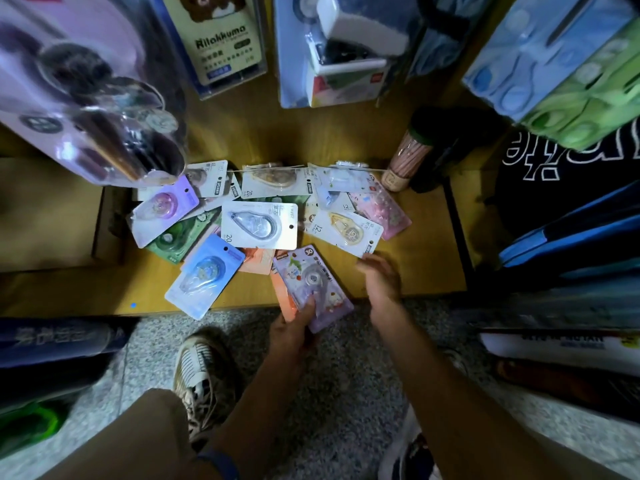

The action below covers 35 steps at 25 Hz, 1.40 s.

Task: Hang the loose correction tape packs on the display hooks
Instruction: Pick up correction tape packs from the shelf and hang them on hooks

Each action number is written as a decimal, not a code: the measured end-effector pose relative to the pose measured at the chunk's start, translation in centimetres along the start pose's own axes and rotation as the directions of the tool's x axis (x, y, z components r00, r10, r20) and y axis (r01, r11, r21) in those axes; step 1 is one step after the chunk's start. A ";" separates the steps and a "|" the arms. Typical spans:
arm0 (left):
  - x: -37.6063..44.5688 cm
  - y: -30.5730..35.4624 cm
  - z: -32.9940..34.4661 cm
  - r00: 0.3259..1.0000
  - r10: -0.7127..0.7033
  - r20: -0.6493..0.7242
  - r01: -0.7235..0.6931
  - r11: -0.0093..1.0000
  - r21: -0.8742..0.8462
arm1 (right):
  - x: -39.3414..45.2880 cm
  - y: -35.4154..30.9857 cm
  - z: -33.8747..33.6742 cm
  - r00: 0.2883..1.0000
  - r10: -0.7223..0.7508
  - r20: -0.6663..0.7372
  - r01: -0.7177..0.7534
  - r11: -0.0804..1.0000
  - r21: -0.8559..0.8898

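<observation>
Wooden shelf (346, 282): left hand (294, 332) grips purple pack (313, 285) (right hand (379, 280) beside).

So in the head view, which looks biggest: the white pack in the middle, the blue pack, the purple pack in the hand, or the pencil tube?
1. White pack and blue pack: about alike, too close to rank.
2. Purple pack held by the left hand, partly covered and nearer the camera, so unsure.
3. Pencil tube, smallest.

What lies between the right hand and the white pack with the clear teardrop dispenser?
In the head view, the right hand and the white pack are separated by the top of the purple pack gripped by the left hand, then bare wooden shelf.
</observation>
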<state>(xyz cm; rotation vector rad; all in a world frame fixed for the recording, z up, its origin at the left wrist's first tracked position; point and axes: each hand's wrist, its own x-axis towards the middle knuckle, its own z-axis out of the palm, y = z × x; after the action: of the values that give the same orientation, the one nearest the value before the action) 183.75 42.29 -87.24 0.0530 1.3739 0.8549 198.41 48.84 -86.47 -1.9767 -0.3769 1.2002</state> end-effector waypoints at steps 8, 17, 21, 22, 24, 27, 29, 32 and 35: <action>-3.1 -0.6 -1.1 0.998 0.032 -0.046 -0.029 0.998 0.054 | -2.9 -2.0 -1.6 0.985 0.050 0.163 -0.098 0.949 0.298; -14.8 0.4 1.1 0.990 0.061 0.128 -0.084 0.979 0.185 | -13.7 -4.3 -10.8 0.951 -0.279 -0.132 0.309 0.873 0.378; -20.1 3.7 1.8 0.960 0.174 0.217 -0.222 0.950 0.221 | -17.3 -9.3 -14.5 0.923 -0.302 -0.239 0.383 0.786 0.485; -21.6 4.6 2.1 0.949 0.211 0.233 -0.261 0.943 0.208 | -18.3 -10.6 -15.6 0.923 -0.300 -0.243 0.385 0.762 0.521; -24.5 6.5 2.5 0.931 0.266 0.252 -0.320 0.925 0.206 | -20.3 -12.8 -17.7 0.920 -0.315 -0.232 0.391 0.719 0.574; -28.1 8.6 2.8 0.892 0.330 0.310 -0.407 0.884 0.230 | -22.9 -15.7 -19.6 0.916 -0.353 -0.193 0.392 0.678 0.621; -30.6 9.5 2.6 0.870 0.364 0.333 -0.448 0.865 0.226 | -25.0 -17.6 -20.8 0.906 -0.395 -0.151 0.394 0.659 0.640; -34.0 10.2 1.7 0.830 0.410 0.379 -0.508 0.836 0.209 | -28.3 -20.1 -22.7 0.882 -0.461 -0.097 0.403 0.633 0.661; -36.2 10.8 1.1 0.780 0.505 0.370 -0.583 0.801 0.135 | -31.2 -22.5 -23.4 0.849 -0.525 -0.060 0.419 0.600 0.682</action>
<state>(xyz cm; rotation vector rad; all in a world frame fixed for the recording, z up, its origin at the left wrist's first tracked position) 181.03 30.25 -51.47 0.7926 1.1547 1.0987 205.43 34.05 -44.52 -1.0497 -0.4301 0.9394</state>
